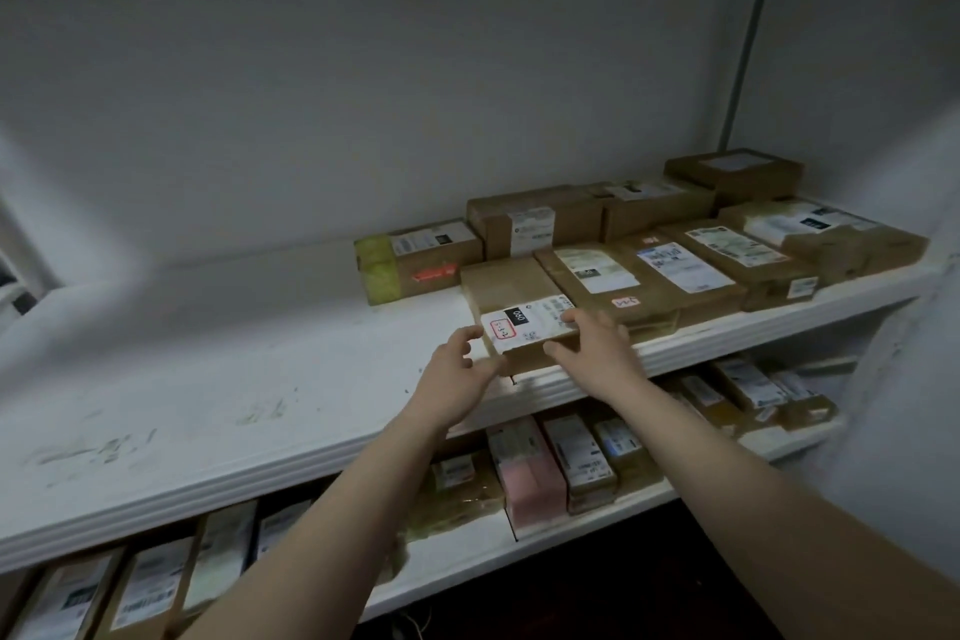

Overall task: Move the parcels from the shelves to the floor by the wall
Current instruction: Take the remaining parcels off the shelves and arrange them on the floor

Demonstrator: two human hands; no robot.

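The cardboard parcel (511,294) with the white shipping label lies flat at the front lip of the upper shelf (260,473), just right of the frame's centre, with its labelled short end towards the person. Its long axis runs from that lip back towards the wall, so in the frame it stands nearly upright and leans a little to the upper left. Its right flank sits close against a wider flat parcel (644,286), and a yellow-taped box (410,260) stands just behind its far left corner. The right hand (597,348) is the nearer one and is already on it. Its fingers lie over the label at the near right corner while the thumb runs along the front face below, so the near edge looks pinched between them. The left hand (460,369) is at the near left corner, its fingers spread in a loose curl with a gap between thumb and forefinger. It is not closed on the box, and whether its thumb touches the corner cannot be told. The parcel therefore lies straight ahead of both hands and between them. The likely move is a pull along the long axis towards the bottom of the frame, with the left hand closing on the free left side, since the neighbour blocks the right. More parcels fill the lower shelf (613,522) below.
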